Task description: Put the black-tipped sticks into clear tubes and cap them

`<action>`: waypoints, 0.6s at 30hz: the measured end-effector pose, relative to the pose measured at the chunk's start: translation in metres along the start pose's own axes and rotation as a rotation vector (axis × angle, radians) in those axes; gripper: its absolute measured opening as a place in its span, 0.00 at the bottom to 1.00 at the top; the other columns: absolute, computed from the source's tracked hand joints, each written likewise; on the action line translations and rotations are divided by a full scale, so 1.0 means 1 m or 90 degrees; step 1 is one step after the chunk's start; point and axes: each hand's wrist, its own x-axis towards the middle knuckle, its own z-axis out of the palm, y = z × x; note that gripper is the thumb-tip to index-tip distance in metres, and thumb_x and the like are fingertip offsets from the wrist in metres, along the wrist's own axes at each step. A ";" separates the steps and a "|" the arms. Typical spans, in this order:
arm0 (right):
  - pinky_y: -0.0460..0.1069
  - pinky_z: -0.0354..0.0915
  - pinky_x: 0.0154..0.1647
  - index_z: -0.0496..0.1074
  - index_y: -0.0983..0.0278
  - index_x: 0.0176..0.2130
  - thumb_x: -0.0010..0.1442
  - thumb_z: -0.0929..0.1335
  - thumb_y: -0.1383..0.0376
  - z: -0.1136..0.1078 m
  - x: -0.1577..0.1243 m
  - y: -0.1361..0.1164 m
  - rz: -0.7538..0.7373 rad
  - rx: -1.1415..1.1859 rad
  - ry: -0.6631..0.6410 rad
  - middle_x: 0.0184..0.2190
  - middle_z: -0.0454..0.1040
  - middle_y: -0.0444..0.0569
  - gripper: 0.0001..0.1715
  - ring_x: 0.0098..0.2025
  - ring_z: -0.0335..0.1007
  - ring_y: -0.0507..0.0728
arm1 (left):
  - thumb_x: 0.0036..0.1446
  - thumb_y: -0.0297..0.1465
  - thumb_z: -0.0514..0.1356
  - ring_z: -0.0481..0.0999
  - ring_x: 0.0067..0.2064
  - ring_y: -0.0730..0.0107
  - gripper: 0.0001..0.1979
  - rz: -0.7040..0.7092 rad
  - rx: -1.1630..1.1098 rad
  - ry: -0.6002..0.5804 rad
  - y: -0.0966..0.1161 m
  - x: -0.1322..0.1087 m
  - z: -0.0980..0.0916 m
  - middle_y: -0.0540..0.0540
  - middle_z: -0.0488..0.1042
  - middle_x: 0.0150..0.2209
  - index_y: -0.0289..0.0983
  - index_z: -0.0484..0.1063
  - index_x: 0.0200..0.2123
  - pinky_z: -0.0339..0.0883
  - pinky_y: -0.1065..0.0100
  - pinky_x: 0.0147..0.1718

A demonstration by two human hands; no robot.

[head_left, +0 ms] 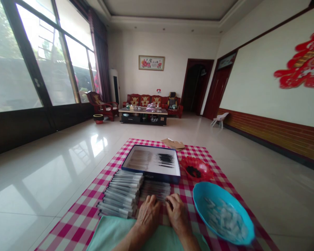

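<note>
My left hand and my right hand are close together at the near edge of a row of clear pen barrels. Both have curled fingers pressed together; whatever is between the fingertips is hidden or blurred. Left of them lies a stack of assembled pens with whitish caps and dark ends. Behind the barrels, a shallow dark-blue box holds thin clear tubes on its left and black-ended refills on its right.
A blue bowl at right holds whitish translucent caps. Behind it, a red scalloped dish contains small black parts. Brown cardboard lies at the far edge. A green cloth covers the near edge of the checkered tablecloth.
</note>
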 end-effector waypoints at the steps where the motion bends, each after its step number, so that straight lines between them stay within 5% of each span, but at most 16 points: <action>1: 0.49 0.67 0.38 0.71 0.62 0.34 0.57 0.60 0.74 0.001 0.000 0.001 -0.003 0.001 0.005 0.33 0.70 0.48 0.13 0.35 0.70 0.55 | 0.63 0.27 0.49 0.66 0.44 0.64 0.10 0.000 -0.008 0.002 0.000 0.000 -0.001 0.46 0.68 0.42 0.41 0.70 0.40 0.65 0.68 0.39; 18: 0.49 0.70 0.36 0.72 0.61 0.33 0.57 0.61 0.73 0.005 -0.002 0.004 -0.008 -0.001 0.062 0.32 0.71 0.48 0.13 0.34 0.72 0.56 | 0.62 0.26 0.48 0.65 0.45 0.64 0.12 -0.007 -0.079 -0.008 -0.003 -0.002 0.002 0.46 0.68 0.44 0.42 0.69 0.43 0.63 0.68 0.42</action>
